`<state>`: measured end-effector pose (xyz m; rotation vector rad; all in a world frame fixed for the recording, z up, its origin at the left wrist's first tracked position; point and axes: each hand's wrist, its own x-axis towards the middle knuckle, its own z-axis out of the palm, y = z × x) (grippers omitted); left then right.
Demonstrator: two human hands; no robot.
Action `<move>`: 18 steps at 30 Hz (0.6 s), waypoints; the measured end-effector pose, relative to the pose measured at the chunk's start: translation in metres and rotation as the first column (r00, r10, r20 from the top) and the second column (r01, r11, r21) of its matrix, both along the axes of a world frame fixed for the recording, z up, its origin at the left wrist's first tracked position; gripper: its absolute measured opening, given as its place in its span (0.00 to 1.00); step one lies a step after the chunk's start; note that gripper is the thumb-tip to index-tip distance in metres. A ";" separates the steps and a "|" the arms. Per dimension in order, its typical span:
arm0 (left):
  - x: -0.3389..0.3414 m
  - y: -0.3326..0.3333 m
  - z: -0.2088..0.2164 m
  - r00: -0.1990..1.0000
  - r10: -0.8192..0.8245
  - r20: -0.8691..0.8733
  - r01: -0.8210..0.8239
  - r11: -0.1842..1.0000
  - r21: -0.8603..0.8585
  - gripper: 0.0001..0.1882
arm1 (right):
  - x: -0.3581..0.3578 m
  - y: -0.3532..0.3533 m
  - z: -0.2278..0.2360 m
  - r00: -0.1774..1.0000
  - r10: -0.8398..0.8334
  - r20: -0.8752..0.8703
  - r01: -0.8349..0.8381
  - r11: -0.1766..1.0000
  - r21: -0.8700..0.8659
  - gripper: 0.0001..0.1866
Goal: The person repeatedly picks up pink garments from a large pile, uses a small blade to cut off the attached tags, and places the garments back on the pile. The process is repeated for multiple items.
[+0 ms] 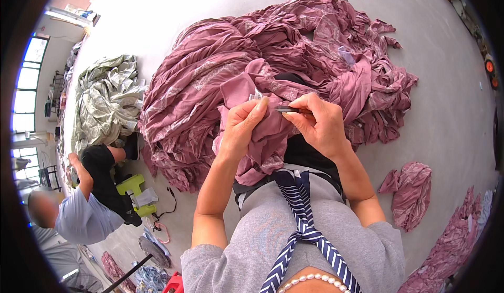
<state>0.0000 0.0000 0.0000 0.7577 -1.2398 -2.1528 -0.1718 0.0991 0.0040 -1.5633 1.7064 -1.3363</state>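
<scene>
Left hand: is pinching a fold of mauve cloth between thumb and bent fingers; the grip is probably keeping that small part steady, facing the other hand.
Right hand: is grasping a small dark tool in thumb and fingers, its tip pointing left toward the left thumb; the fingertips are hiding part of it, so its exact kind is uncertain. Holding it short is likely giving fine control.
Pale tag: is showing just above the left thumb; whether it is being pinched, cannot tell.
Mauve cloth, position: is hanging from the left hand down toward the lap, in front of the grey shirt; the lap is seemingly bearing its loose weight. Both hands are working close together, chest-side, presumably for a near view.
Mauve heap: is lying directly ahead on the floor, within easy reach.
Small mauve bundle: is lying to the right, apart from the heap.
Green heap: is lying to the left, its colour being grouped separately.
Co-worker: is sitting beside it, lower left.
</scene>
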 end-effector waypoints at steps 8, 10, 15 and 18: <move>-0.006 -0.006 0.003 0.997 0.016 0.082 -0.015 1.000 -0.009 0.13 | -0.005 -0.018 0.004 0.899 0.062 0.434 -0.065 0.998 -0.008 0.15; -0.012 -0.015 0.001 0.991 0.106 0.077 -0.088 0.974 -0.209 0.13 | -0.005 -0.026 -0.006 0.920 0.109 0.377 -0.157 0.982 0.101 0.14; 0.015 -0.040 -0.010 0.902 0.424 0.083 -0.344 0.822 -0.455 0.13 | -0.087 -0.029 -0.042 0.723 -0.408 0.557 0.484 0.875 0.013 0.04; 0.040 -0.035 -0.037 0.835 0.526 0.162 -0.381 0.764 -0.520 0.12 | -0.128 -0.016 -0.086 0.705 -0.497 0.506 0.584 0.811 -0.017 0.05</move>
